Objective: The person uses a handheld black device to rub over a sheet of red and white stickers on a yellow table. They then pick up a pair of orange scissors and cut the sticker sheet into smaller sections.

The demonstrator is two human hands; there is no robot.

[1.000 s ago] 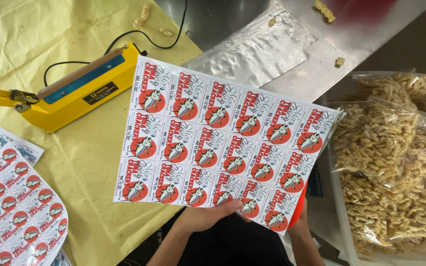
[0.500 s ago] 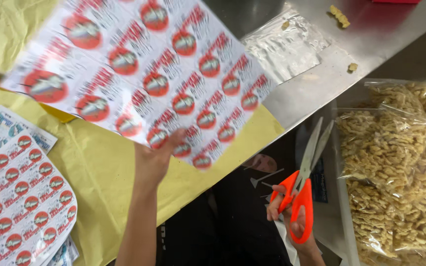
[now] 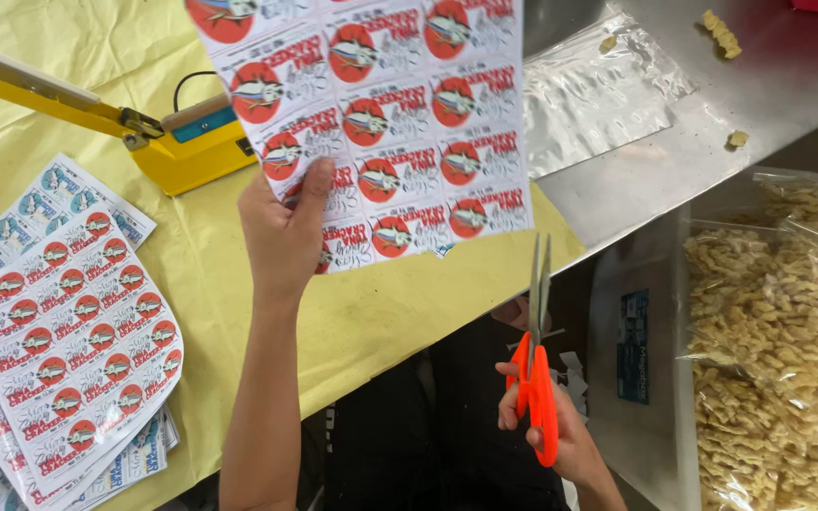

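1. Label sheet (image 3: 400,123), held up: bare yellow cloth (image 3: 409,303) lay open below it.
2. Left of it: heat sealer (image 3: 153,142) and sheet stack (image 3: 59,322) blocked.
3. Right of it: snack bags (image 3: 778,341) crowded.

Head cam, looking steeply down, close over table (image 3: 191,274).

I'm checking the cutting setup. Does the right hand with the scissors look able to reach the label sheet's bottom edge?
Probably yes. The right hand holds the orange scissors blades up, tips just under the label sheet that the left hand holds up; nothing lies between.
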